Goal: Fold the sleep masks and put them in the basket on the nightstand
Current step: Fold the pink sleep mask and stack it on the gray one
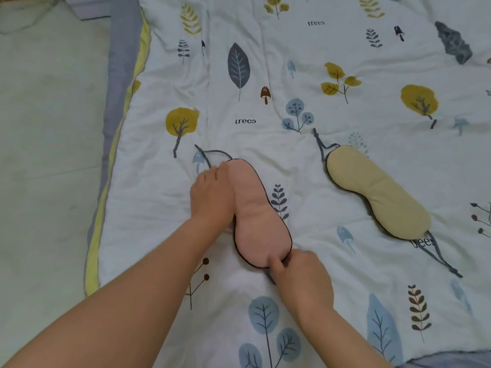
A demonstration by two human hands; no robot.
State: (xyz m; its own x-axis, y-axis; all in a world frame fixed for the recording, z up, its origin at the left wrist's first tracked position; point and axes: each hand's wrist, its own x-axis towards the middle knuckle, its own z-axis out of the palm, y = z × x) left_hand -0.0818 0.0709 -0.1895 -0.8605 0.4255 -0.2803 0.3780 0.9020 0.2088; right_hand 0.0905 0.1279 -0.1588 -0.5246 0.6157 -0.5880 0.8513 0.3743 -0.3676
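A pink sleep mask [259,221] with dark piping lies flat and lengthwise on the bed, its grey strap [212,152] looping out at the far end. My left hand [211,195] rests along the mask's left edge, fingers curled at its far end. My right hand [297,274] pinches the mask's near end, thumb on top. A beige sleep mask [377,192] lies unfolded to the right, apart from both hands, with grey straps trailing from both ends. No basket or nightstand is in view.
A white quilt [305,107] printed with trees and leaves covers the bed. Its grey and yellow border [117,128] runs down the left side, with pale floor [47,155] beyond.
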